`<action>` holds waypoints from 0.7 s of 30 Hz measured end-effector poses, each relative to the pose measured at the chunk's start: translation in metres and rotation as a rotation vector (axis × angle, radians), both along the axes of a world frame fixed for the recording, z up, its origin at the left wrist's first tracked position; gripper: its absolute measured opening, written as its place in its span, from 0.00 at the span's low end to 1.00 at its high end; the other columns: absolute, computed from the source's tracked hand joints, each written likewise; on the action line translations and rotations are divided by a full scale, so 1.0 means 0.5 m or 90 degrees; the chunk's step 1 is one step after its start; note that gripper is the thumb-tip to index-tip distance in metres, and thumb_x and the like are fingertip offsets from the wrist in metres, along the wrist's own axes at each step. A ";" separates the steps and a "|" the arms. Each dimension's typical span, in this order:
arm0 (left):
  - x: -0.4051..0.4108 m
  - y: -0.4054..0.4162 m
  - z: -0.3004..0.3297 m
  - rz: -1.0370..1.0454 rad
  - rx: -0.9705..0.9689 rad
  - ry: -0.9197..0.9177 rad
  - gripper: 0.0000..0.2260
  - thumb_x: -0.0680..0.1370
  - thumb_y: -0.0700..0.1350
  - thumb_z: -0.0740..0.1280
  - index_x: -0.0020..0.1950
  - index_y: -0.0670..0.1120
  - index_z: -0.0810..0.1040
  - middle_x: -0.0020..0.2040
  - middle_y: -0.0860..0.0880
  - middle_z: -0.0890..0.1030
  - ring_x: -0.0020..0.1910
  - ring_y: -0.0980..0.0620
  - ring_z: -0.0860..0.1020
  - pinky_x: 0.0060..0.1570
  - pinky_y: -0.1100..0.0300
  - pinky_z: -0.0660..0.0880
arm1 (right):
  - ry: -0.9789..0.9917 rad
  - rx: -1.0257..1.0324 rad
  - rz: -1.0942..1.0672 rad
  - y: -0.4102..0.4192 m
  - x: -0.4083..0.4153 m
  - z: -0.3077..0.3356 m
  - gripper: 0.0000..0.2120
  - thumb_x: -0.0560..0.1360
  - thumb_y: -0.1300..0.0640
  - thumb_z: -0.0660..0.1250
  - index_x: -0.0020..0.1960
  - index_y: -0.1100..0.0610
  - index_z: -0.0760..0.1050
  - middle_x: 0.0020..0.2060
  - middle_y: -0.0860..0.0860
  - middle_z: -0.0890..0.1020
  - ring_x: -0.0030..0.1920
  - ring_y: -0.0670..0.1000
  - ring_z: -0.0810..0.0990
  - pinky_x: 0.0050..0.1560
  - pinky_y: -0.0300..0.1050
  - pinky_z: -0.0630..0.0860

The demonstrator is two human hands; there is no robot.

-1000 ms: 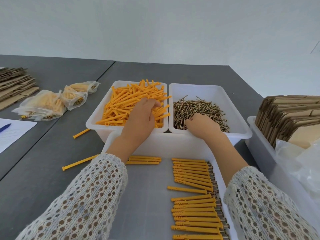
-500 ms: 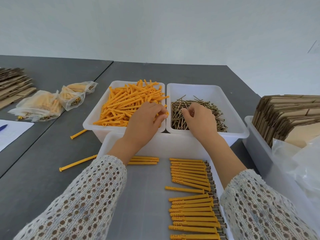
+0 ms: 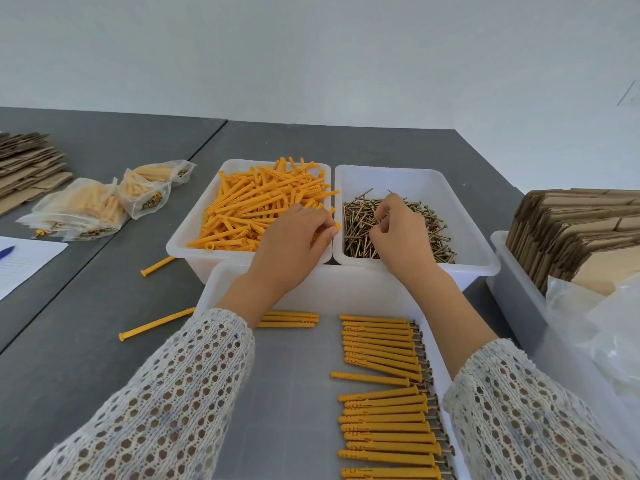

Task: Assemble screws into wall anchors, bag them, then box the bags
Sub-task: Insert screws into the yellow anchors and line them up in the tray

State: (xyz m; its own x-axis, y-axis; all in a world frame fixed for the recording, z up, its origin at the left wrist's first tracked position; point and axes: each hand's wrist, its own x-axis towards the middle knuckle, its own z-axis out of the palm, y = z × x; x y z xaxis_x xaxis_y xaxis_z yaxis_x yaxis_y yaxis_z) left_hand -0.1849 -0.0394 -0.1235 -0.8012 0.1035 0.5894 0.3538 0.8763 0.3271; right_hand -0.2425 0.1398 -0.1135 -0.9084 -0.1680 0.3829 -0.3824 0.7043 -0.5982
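Note:
A white bin holds a heap of loose orange wall anchors. Beside it on the right, a second white bin holds brass screws. My left hand sits at the anchor bin's near right corner, and its curled fingers grip one anchor whose end pokes out. My right hand is over the screw pile, thumb and fingers pinching a screw at the pile's left side. In the shallow front tray lie rows of anchors with screws in them.
Filled clear bags lie at the left, with flat cardboard behind them. Two loose anchors lie on the grey table. Paper with a pen is at the left edge. A bin of folded cardboard and plastic bags stands right.
My left hand drew back from the anchor heap to the bin's right corner with an anchor. My right hand reached farther into the screws and its fingers closed.

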 end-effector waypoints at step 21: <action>-0.001 0.001 -0.004 0.000 -0.010 -0.002 0.07 0.82 0.48 0.63 0.48 0.49 0.78 0.41 0.59 0.75 0.44 0.56 0.70 0.38 0.61 0.66 | -0.165 0.007 -0.127 0.023 -0.015 0.002 0.14 0.72 0.74 0.59 0.56 0.63 0.71 0.46 0.57 0.75 0.42 0.54 0.73 0.38 0.48 0.73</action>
State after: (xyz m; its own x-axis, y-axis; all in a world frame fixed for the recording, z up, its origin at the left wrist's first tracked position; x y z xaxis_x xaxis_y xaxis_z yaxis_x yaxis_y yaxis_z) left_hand -0.1852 -0.0391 -0.1257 -0.8035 0.1126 0.5846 0.3526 0.8812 0.3149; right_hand -0.2500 0.1512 -0.1126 -0.9909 0.0210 0.1333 -0.0713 0.7571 -0.6494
